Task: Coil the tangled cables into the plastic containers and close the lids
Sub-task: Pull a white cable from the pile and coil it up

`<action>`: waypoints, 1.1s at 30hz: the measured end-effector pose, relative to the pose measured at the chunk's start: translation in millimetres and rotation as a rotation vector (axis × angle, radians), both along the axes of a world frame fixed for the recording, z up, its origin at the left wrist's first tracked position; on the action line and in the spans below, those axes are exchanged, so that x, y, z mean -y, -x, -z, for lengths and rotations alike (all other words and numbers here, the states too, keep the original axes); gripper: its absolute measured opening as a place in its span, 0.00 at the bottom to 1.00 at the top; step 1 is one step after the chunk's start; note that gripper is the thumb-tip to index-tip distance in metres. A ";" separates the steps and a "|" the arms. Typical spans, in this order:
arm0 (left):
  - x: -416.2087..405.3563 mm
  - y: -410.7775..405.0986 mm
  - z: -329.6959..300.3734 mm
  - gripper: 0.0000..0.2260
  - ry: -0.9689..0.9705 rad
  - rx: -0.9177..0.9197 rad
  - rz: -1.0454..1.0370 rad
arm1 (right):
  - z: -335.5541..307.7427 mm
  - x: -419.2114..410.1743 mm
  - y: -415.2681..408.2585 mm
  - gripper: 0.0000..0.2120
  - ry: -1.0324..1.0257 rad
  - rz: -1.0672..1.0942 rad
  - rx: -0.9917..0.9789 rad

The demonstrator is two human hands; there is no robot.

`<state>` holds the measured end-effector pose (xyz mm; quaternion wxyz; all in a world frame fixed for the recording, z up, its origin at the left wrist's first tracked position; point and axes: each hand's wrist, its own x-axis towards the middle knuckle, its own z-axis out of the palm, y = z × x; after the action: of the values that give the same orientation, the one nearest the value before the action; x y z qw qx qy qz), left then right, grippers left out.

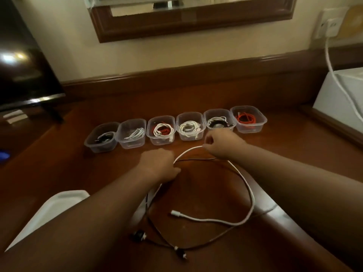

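White cable [247, 190] lies in a large open loop on the desk [206, 103] near the front edge; its free plug end points left inside the loop. Upper arc of the loop is lifted between both hands. Left hand [160, 165]: fingers curled, gripping the white cable at the loop's left side. Right hand [220, 143]: fingers curled, pinching the same cable at the top of the arc. Thin black cable [157, 230] runs under the white one, crossing between the hands and trailing toward the front edge, where its dark plug ends lie; whether either hand also holds it, cannot tell. Six clear plastic containers [189, 125] stand in a row across the desk's middle, just behind the hands, touching or nearly so, all uncovered, each holding coiled cable: black, white, white with red, white, black with white, red, left to right. Stack of white lids [49, 211] at the front left corner. Dark screen [21, 61] at the back left; white box [341, 99] at the right edge with a white cord from the wall socket [330, 26].
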<state>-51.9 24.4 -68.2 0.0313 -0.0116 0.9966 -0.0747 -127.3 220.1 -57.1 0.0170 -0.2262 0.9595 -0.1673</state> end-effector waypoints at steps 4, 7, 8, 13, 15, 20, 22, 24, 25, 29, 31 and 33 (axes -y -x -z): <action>4.0 -27.8 3.7 0.12 -0.054 0.041 -0.118 | -0.7 -21.6 -61.1 0.08 0.051 -0.069 0.117; 1.2 -43.8 7.2 0.08 -0.135 0.013 -0.167 | -2.7 -27.8 -110.3 0.11 -0.041 -0.259 0.254; 0.5 -47.9 9.0 0.07 -0.182 -0.004 -0.191 | -0.9 -28.8 -124.6 0.13 -0.101 -0.309 0.296; -7.6 -58.3 -3.0 0.06 -0.634 -0.208 -0.200 | 7.1 -34.6 -160.3 0.15 -0.276 -0.365 0.266; -13.0 -61.5 -19.7 0.06 -0.839 -0.278 -0.190 | 6.7 -39.4 -163.6 0.15 -0.249 -0.319 0.250; -25.7 -65.7 -71.0 0.06 -1.142 -0.486 -0.201 | 11.4 -45.7 -164.0 0.14 -0.265 -0.259 0.267; -31.4 -67.3 -90.4 0.07 -1.244 -0.546 -0.167 | 11.4 -44.1 -165.8 0.13 -0.288 -0.231 0.234; -34.7 -68.8 -104.4 0.08 -1.345 -0.560 -0.136 | 10.3 -42.0 -168.5 0.10 -0.204 -0.181 0.165; -36.1 -69.4 -110.0 0.09 -1.396 -0.557 -0.125 | 9.3 -41.1 -169.5 0.07 -0.097 -0.140 0.136; -45.5 -72.9 -129.2 0.09 -1.636 -0.544 -0.135 | -9.9 -35.5 -178.2 0.03 0.545 -0.027 0.281; -51.0 -73.8 -137.6 0.10 -1.771 -0.538 -0.168 | -24.6 -32.1 -186.5 0.04 0.765 -0.085 0.374; -56.5 -73.2 -144.4 0.12 -1.957 -0.530 -0.222 | -36.7 -28.2 -196.4 0.07 0.860 -0.176 0.444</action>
<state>21.3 81.0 76.2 -0.1878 -0.0894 0.5886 0.7812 69.1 248.3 -20.4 0.1405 -0.2518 0.7539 -0.5903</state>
